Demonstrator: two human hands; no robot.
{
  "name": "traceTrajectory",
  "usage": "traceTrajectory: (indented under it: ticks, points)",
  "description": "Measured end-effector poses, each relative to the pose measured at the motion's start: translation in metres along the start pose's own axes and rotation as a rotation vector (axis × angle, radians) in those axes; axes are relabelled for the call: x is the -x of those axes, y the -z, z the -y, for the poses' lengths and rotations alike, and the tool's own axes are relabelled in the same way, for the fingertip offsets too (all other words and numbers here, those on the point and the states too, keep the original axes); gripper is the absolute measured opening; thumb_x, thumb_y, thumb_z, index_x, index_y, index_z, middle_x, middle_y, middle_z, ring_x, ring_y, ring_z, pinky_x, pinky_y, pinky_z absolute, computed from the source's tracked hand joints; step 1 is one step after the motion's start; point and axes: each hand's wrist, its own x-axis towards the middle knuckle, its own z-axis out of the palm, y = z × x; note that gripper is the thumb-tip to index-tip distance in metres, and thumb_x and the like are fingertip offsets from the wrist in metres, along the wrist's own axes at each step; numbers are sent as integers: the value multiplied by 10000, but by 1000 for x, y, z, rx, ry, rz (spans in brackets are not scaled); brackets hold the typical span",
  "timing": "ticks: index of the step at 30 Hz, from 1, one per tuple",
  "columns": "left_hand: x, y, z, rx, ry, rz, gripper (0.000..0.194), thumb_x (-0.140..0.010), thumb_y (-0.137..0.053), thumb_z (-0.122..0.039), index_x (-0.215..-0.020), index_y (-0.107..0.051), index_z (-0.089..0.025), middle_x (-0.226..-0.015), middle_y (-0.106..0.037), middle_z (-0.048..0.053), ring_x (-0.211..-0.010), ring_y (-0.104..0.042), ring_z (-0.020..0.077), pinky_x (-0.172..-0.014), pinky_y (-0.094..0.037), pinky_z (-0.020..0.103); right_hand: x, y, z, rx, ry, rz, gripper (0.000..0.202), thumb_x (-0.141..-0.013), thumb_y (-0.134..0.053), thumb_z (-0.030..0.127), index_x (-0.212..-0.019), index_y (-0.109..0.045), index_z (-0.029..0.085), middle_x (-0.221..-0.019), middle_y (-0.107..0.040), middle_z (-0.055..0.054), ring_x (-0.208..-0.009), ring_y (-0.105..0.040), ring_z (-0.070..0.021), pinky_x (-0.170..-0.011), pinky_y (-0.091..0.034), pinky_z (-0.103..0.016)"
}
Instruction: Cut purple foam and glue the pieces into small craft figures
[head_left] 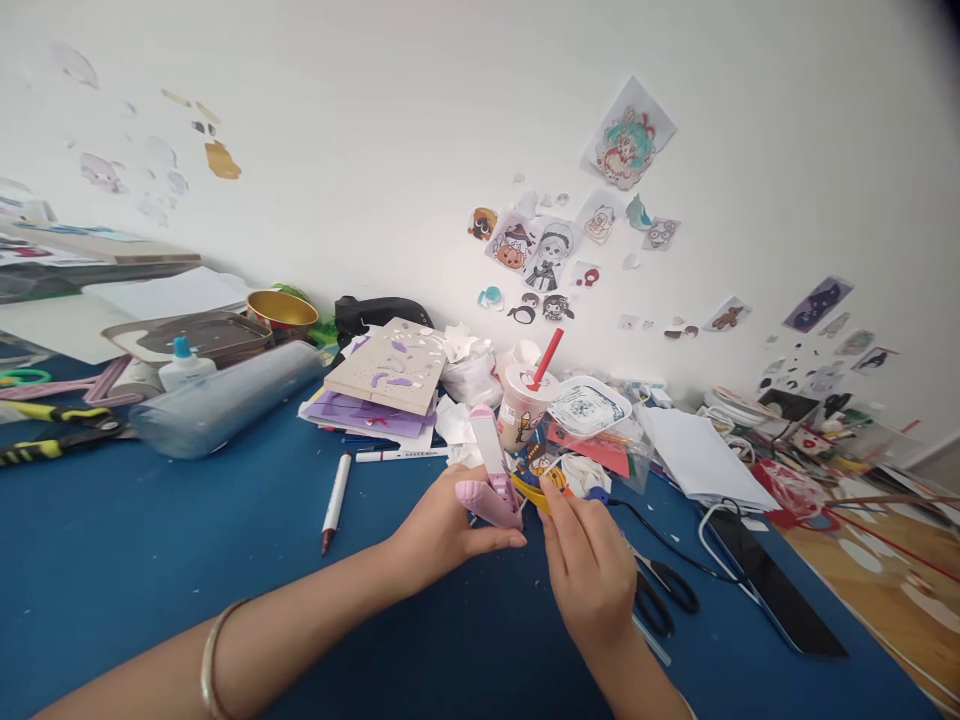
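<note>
Wrapped around a pink stapler [491, 470] is my left hand [442, 525]; the tool's two arms stand spread apart in a V. My right hand [589, 560] pinches a thin yellow curved piece [532, 494] between thumb and fingers. The yellow piece's left end meets the stapler's hinge side, and I cannot tell whether it sits inside. Just beyond both hands stands a lidded drink cup [521, 410] with a red straw [549, 355]. Black-handled scissors [664, 590] lie beside my right wrist, partly hidden by it.
On the blue table [187, 530] lie a brown marker [336, 505], a rolled clear sheet [225, 400], a glue bottle [184, 365] and pliers [67, 435]. A cardboard piece [390, 365] tops a stack behind. To the right are white paper [701, 455], cables and a black tablet [780, 585].
</note>
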Motion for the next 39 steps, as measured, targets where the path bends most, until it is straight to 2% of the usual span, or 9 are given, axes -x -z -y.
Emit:
traceTrajectory:
  ticks: [7, 14, 18, 24, 29, 39]
  points:
    - [0, -1, 0, -47, 16, -1, 292, -659, -689, -460, -800, -669, -204, -800, -673, 19, -751, -580, 188, -730, -432, 293, -3, -1, 4, 23, -20, -11, 483, -833, -525, 95, -1301, -420, 146, -704, -598, -60, -599, -571, -161, -531, -434, -268]
    - [1, 1, -2, -95, 54, -14, 297, -667, -672, -472, -771, -668, -193, -762, -651, 21, -716, -542, 182, -659, -413, 275, -9, 4, 4, 105, 34, -1, 462, -833, -550, 153, -1280, -441, 110, -619, -587, -33, -514, -521, -140, -503, -371, -276]
    - [1, 0, -2, -104, 64, -27, 310, -657, -675, -484, -770, -658, -195, -737, -643, 15, -698, -529, 178, -629, -409, 268, -10, 6, 1, 165, 73, 19, 384, -824, -570, 166, -1196, -509, 94, -614, -590, -33, -489, -493, -126, -487, -320, -289]
    - [0, 1, -2, -124, 48, 10, 260, -672, -680, -449, -750, -665, -201, -785, -658, 19, -739, -546, 188, -688, -412, 290, -11, 7, -10, 200, 168, 5, 262, -798, -613, 182, -1053, -578, 127, -623, -610, -23, -474, -443, -106, -483, -269, -297]
    - [0, 3, -8, -120, 72, 24, 284, -659, -701, -425, -811, -646, -191, -806, -662, 13, -780, -559, 191, -718, -420, 291, -15, 11, -16, 204, 221, -29, 232, -793, -617, 163, -1012, -572, 99, -608, -612, -17, -486, -429, -109, -486, -254, -291]
    - [-1, 5, -11, -129, 93, 69, 269, -674, -688, -428, -794, -658, -190, -841, -665, 16, -786, -556, 189, -724, -412, 295, -27, 17, -16, 172, 207, -24, 113, -820, -577, 151, -916, -598, 96, -572, -606, -19, -483, -432, -115, -493, -244, -286]
